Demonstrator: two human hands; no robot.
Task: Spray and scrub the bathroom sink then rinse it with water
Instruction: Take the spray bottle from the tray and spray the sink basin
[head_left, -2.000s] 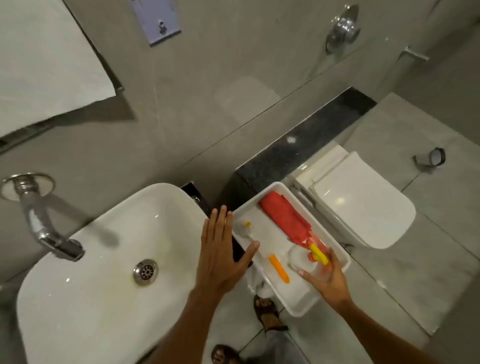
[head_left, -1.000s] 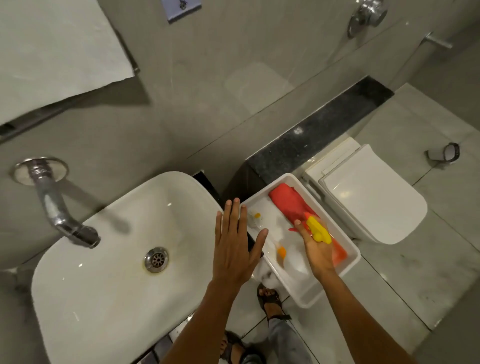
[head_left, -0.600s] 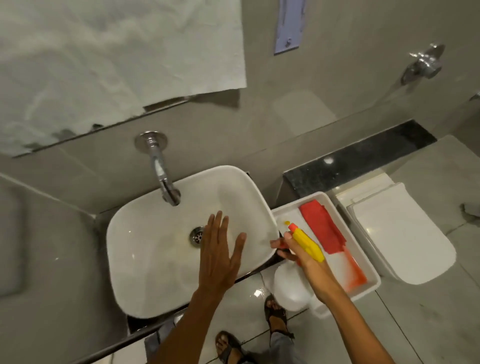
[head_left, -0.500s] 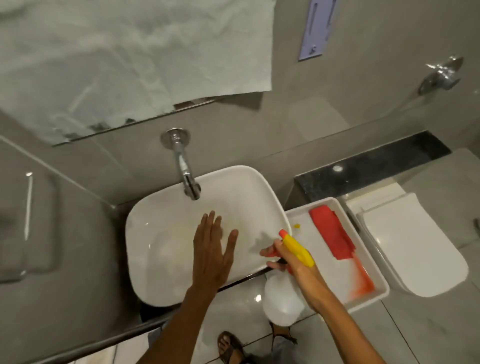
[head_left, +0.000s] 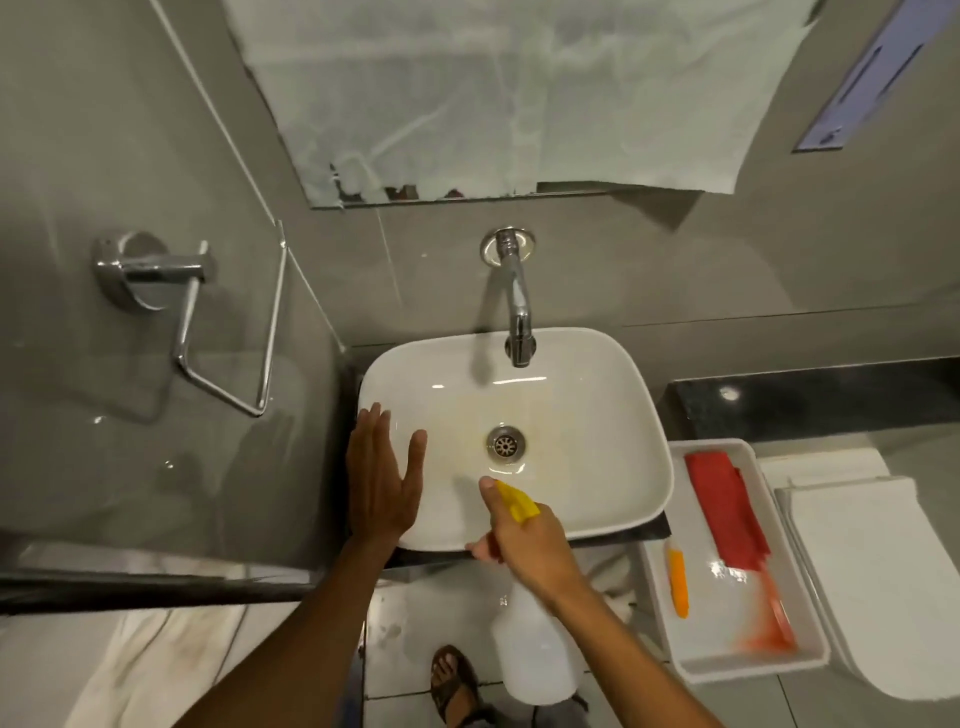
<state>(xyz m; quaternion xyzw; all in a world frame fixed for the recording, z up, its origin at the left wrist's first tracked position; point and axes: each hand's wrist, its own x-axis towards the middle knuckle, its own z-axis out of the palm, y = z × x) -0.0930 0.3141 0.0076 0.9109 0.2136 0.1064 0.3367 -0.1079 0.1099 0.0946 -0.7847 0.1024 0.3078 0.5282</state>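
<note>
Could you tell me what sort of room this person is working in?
It looks like a small bathroom: a white ceramic basin sits under a chrome wall tap, a closed white toilet lid is beside it, and a chrome towel holder is fixed to grey wall tiles.

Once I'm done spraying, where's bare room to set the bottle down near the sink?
The white tray has a bare patch between the orange tool and the red brush. The black ledge behind the tray looks bare too. The sink fills its counter, leaving no margin.

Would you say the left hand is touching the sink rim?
Cannot tell: in the head view the left hand overlaps the sink rim, but no gap or contact shows.
</note>
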